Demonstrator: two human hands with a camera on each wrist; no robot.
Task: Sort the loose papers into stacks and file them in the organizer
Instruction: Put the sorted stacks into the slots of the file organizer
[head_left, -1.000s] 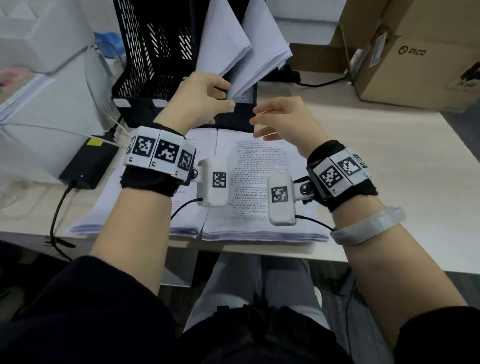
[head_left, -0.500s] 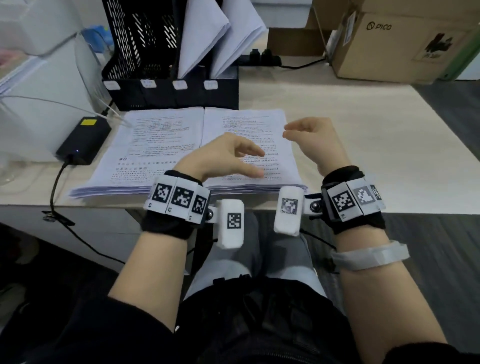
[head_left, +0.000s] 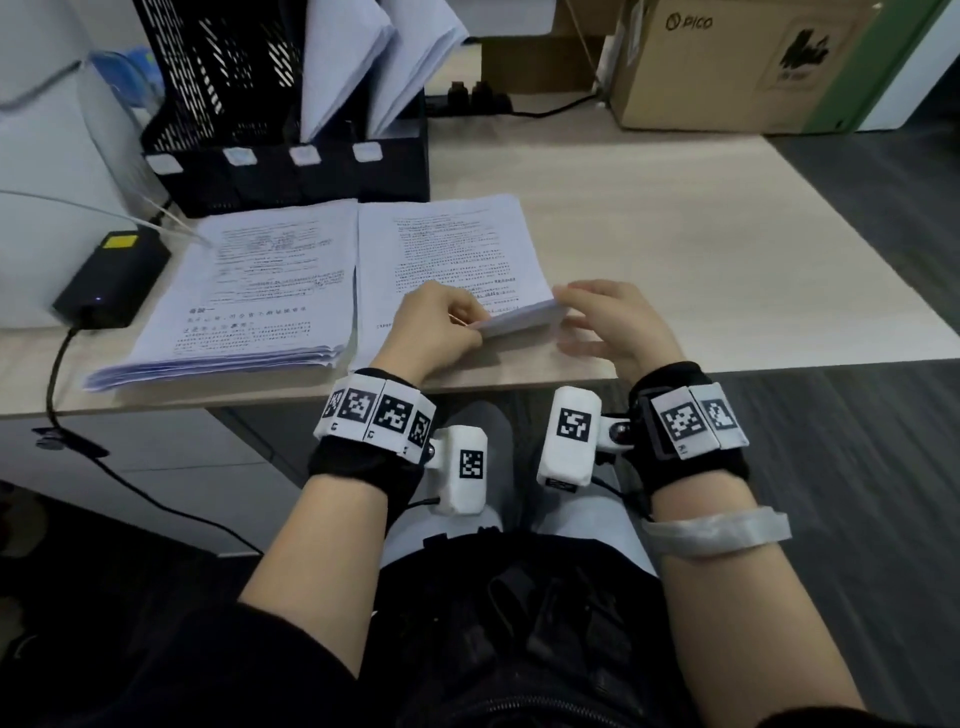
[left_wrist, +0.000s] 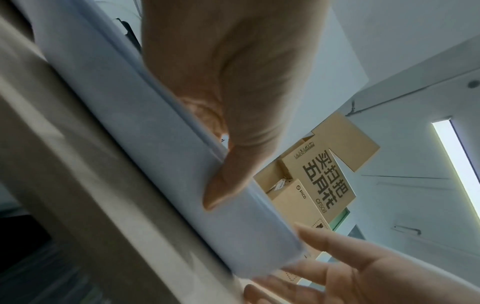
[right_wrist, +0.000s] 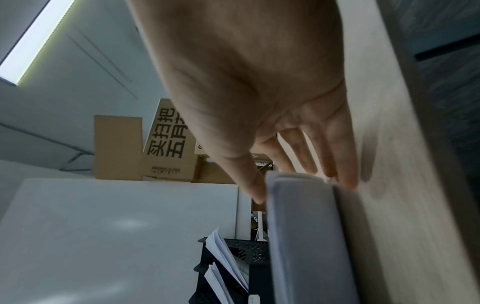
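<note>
— What had changed with the right-hand stack (head_left: 457, 260)?
— Half a second earlier it lay flat at the centre of the frame with both hands above it. Now its near edge was lifted off the desk (head_left: 675, 208). The left hand (head_left: 436, 327) pinched that edge, thumb curled onto it; the right hand (head_left: 613, 322) had its thumb on top and its fingers (right_wrist: 335, 156) straight underneath.
— Meaning?
— Probably a bundle being taken up for filing.
— Counts?
— Two stacks on the desk, the left-hand stack (head_left: 260, 291) untouched beside it. Two bundles already stood in the black organizer (head_left: 270, 104) at upper left, which showed four label tabs. At least two cardboard boxes (head_left: 727, 67) at upper right, one power adapter (head_left: 111, 280) at left.
</note>
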